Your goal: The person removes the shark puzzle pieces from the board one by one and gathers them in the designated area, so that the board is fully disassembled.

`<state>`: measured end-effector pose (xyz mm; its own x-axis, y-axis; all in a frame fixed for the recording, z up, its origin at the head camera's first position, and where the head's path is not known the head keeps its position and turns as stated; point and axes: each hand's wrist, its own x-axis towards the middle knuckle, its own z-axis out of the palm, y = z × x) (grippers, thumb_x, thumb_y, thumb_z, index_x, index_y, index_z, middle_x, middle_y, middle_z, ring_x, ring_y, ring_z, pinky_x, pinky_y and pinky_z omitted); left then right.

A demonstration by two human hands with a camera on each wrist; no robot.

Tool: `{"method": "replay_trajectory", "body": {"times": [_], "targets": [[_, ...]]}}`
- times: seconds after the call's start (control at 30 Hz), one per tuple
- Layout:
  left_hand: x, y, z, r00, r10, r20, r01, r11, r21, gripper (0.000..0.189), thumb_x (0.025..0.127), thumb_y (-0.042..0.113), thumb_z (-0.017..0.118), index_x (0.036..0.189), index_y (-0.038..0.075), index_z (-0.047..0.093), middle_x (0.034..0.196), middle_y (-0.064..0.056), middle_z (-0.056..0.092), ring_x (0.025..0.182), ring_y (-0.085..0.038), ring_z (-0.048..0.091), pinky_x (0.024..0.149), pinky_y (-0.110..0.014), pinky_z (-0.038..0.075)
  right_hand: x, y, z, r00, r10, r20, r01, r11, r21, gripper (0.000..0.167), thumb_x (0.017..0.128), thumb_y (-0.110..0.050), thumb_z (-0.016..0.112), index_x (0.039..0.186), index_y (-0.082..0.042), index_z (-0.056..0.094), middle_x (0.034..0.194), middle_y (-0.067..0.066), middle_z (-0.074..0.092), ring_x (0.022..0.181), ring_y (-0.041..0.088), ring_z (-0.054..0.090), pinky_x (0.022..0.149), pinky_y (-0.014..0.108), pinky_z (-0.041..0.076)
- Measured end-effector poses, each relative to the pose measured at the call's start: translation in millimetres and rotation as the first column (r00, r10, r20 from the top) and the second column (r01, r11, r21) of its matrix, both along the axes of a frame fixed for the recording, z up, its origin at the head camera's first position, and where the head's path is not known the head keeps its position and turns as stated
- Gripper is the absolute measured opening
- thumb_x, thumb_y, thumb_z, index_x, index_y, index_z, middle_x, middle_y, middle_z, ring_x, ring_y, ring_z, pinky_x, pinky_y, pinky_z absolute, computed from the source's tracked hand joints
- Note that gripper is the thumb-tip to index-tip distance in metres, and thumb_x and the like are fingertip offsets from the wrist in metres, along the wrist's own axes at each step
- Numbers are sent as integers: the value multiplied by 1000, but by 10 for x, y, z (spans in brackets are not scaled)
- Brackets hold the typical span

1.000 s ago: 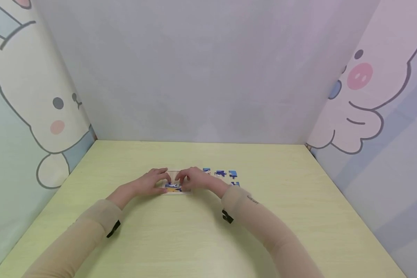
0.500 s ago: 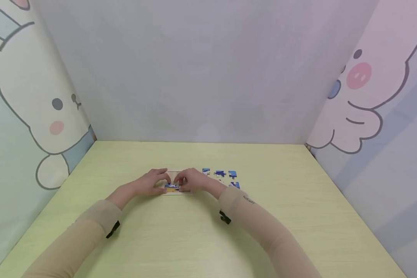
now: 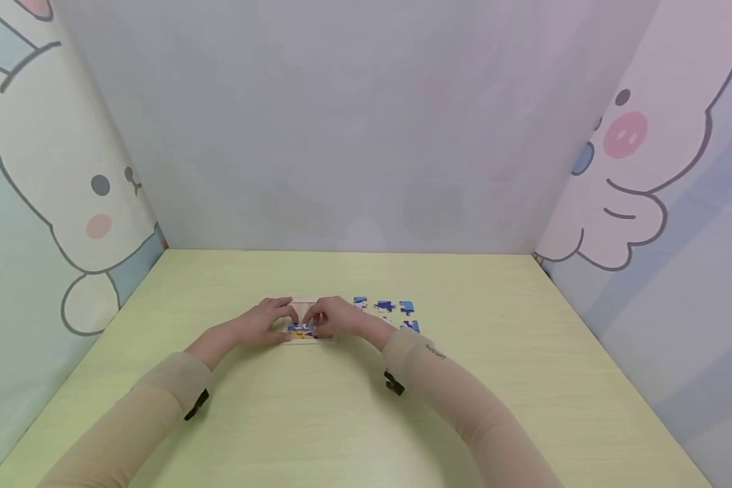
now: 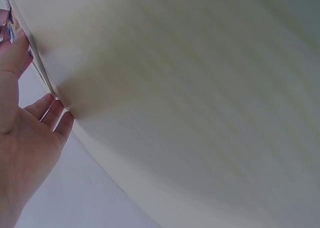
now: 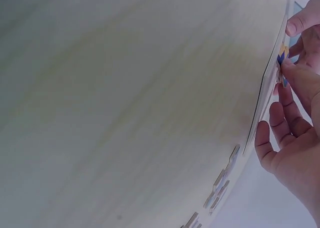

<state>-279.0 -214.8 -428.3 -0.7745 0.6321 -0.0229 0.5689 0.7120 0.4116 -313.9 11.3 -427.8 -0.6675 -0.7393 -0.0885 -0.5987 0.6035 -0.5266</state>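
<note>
A shallow wooden puzzle board [image 3: 311,341] lies on the table, its lower part covered with blue and orange picture pieces [image 3: 299,333]. My left hand [image 3: 261,322] holds the board's left side, index finger curled over it and thumb at the front left corner. Over the board's right half, my right hand [image 3: 339,318] pinches a small puzzle piece [image 5: 283,52] between thumb and index finger, low at the board's surface. Its other fingers are loosely curled in the right wrist view. The right hand hides part of the board.
Several loose blue jigsaw pieces [image 3: 385,306] lie on the table right of the board, some partly behind the right wrist. The pale yellow tabletop [image 3: 317,420] ends at a grey back curtain [image 3: 354,169]. Printed cartoon panels [image 3: 677,169] stand at both sides.
My right hand has shifted slightly left over the board and then stayed there, with its fingers moving only a little. The left hand has hardly moved.
</note>
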Motion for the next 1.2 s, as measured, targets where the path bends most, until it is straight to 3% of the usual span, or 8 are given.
{"method": "replay_trajectory", "body": {"times": [0.37, 0.6, 0.83, 1.2], "targets": [[-2, -18, -42, 1000, 21, 0, -21, 1000, -15, 24, 89, 27, 66, 110, 21, 57, 145, -29, 33, 132, -51, 29, 101, -66, 29, 13, 27, -4, 1000, 14, 28, -13, 1000, -29, 18, 89, -14, 66, 105, -20, 68, 83, -9, 64, 72, 4, 55, 65, 15, 46], [14, -1, -8, 1000, 16, 4, -16, 1000, -2, 24, 89, 26, 66, 110, 19, 57, 144, -31, 33, 131, -51, 29, 102, -66, 28, -1, 30, 20, 999, 5, 42, -4, 999, -40, 18, 89, -12, 65, 104, -20, 67, 86, -8, 65, 74, 4, 56, 65, 15, 46], [1, 0, -11, 1000, -1, -12, 1, 1000, 2, 24, 89, 27, 67, 109, 18, 57, 143, -32, 35, 130, -52, 30, 101, -66, 29, 34, 91, 139, 995, -12, 96, 17, 998, -55, 17, 89, -11, 64, 104, -19, 67, 87, -6, 65, 73, 6, 57, 64, 17, 48], [-18, -11, -18, 1000, 10, 2, -10, 1000, -16, 25, 89, 27, 66, 111, 19, 57, 145, -31, 33, 131, -52, 30, 101, -67, 28, 73, 214, 389, 996, 47, 70, -45, 999, -23, 23, 90, -10, 62, 113, -15, 64, 90, -6, 65, 79, 7, 57, 69, 18, 48]]}}
